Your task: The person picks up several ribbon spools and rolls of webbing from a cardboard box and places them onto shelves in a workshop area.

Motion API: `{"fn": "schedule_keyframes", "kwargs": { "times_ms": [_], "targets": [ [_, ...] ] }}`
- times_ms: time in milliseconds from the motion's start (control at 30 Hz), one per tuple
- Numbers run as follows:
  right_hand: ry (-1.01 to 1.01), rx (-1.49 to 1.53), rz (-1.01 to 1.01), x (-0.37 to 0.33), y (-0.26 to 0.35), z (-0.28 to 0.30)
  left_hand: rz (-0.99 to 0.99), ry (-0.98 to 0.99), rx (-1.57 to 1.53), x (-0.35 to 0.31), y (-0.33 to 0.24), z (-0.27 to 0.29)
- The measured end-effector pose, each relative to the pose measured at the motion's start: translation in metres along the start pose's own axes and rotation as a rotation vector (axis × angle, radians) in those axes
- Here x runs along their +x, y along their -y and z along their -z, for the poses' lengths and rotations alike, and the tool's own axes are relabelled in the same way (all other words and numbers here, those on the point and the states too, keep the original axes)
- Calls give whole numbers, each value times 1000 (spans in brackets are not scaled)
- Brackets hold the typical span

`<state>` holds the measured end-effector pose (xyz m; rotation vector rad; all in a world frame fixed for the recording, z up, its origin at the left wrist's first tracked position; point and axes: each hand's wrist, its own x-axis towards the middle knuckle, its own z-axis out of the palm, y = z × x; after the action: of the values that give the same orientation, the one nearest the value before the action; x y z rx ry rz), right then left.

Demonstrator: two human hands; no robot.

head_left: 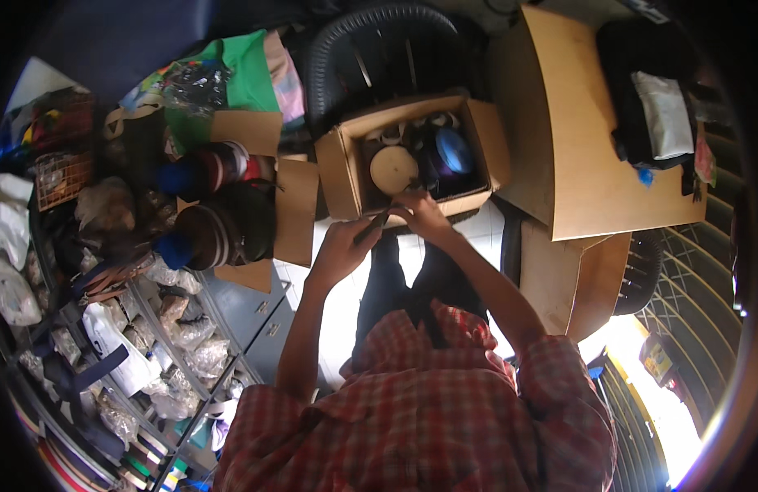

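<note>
My left hand (pixel 343 252) is closed around a thin, dark, flat object (pixel 372 229) that slants up toward my right hand. The fingers of my right hand (pixel 422 215) are pinched at its upper end; the object's exact kind is too small to make out. Both hands are over the near edge of an open cardboard box (pixel 338 180). Inside the box, a round beige lid or disc (pixel 394 170) lies beside a shiny blue round-topped thing (pixel 454 151). Other dark and pale items in there are partly in shadow.
The box rests on a black chair (pixel 334 74). To the left, another open carton (pixel 297 215) holds striped, blue-ended things (pixel 205 236). Shelves with several plastic-wrapped packets (pixel 207 357) fill the lower left. A large wooden panel (pixel 596 176) stands at right, with a black bag (pixel 633 98) on it.
</note>
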<state>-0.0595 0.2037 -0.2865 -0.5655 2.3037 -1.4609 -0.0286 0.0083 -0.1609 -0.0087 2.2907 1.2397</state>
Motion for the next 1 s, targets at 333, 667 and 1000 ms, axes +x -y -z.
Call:
{"fn": "schedule_keyframes", "kwargs": {
  "times_ms": [333,667,1000],
  "targets": [
    [-316,-10,110,34,213,99,-131,-192,-454,-47,-63,60],
    [129,-63,78,28,187,89,-784,-182,-514,-42,-200,139],
    [-425,600,-259,11,149,128,-699,-311,-638,22,-165,138]
  ]
}}
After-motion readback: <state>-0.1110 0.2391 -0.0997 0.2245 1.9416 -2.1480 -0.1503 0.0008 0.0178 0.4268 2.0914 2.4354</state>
